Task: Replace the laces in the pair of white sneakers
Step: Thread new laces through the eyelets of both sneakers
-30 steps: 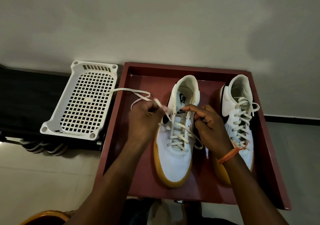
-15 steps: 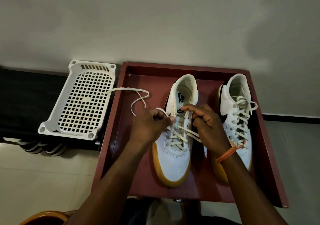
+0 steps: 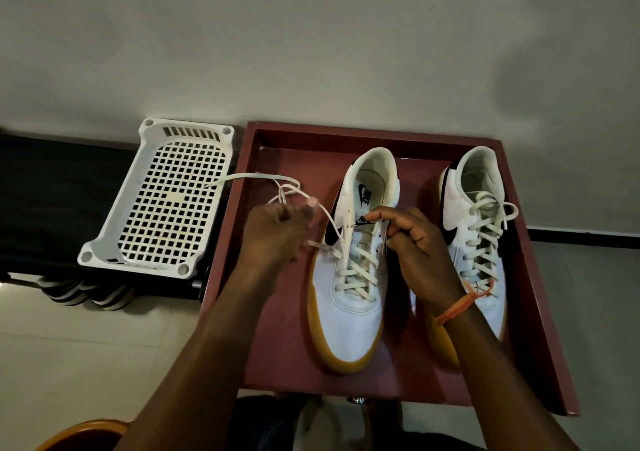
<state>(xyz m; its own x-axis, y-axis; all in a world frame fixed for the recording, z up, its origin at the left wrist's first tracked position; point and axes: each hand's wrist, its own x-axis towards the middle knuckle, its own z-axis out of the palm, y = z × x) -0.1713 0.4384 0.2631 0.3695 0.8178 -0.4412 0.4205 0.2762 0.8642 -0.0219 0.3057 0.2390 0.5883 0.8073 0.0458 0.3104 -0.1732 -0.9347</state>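
Two white sneakers with tan soles stand side by side in a dark red tray (image 3: 277, 364). The left sneaker (image 3: 349, 319) is partly laced with a cream lace (image 3: 356, 267). My left hand (image 3: 273, 232) grips a stretch of that lace to the left of the shoe; the loose end (image 3: 249, 177) trails onto the white basket. My right hand (image 3: 412, 242) pinches the shoe's tongue near the top eyelets. The right sneaker (image 3: 474, 215) is fully laced; my right wrist covers part of it.
A white plastic lattice basket (image 3: 166, 204) lies left of the tray on a dark surface. A grey wall rises behind. Pale floor tiles lie at the lower left, with an orange rounded object (image 3: 79, 436) at the bottom edge.
My left hand pulled away to the left from the shoe's eyelets, drawing the lace out sideways. My right hand stayed at the tongue.
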